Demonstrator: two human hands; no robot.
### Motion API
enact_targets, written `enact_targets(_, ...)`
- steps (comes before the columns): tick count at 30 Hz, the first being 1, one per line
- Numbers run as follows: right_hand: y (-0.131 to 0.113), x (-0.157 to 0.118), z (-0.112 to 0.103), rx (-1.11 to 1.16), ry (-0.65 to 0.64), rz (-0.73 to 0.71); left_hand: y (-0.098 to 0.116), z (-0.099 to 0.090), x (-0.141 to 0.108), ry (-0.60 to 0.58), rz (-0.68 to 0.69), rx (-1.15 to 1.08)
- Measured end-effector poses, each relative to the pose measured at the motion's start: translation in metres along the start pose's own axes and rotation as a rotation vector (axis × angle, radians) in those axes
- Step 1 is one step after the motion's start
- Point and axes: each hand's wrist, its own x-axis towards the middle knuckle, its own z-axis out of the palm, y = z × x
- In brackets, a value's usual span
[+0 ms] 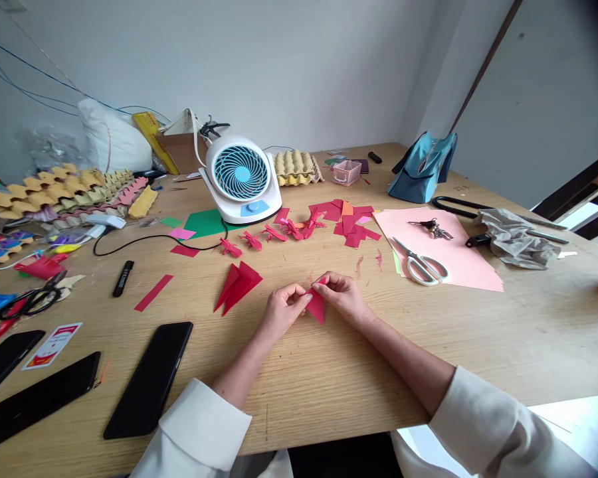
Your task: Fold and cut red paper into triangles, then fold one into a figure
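A small folded red paper [317,309] hangs point-down between my two hands, just above the wooden table. My left hand [285,307] pinches its left corner. The upper right corner is between the thumb and fingers of my right hand [345,296]. Left of my hands lie folded red paper triangles [239,285], overlapping one another. Beyond my hands, several small folded red paper figures [274,233] stand in a row. Behind them to the right is a loose pile of red paper pieces [351,222].
A white fan [242,176] stands at the back. Scissors [423,265] and keys [434,228] lie on pink sheets [471,265] at the right. Phones [149,378], a black marker [123,279] and a red strip [153,293] are at the left.
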Motion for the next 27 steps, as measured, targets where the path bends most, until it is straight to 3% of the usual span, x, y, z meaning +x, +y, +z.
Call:
enact_targets(9,-0.008,0.000,-0.003,0.031,0.144,-0.037,-0.003,0.001,0.001,-0.070,-0.068,-0.101)
enact_targets(14,-0.010,0.002,-0.009,0.067,0.239,-0.032,0.006,0.000,0.000,0.021,-0.194,-0.283)
enact_targets(17,-0.006,0.002,-0.008,-0.001,0.171,-0.022,0.011,-0.002,-0.001,0.093,-0.284,-0.408)
enact_targets(22,-0.002,-0.005,0.001,-0.195,-0.099,0.022,0.012,-0.002,-0.001,0.157,-0.301,-0.535)
enact_targets(27,-0.001,-0.007,0.006,-0.283,-0.116,0.007,0.012,-0.001,-0.001,0.147,-0.294,-0.513)
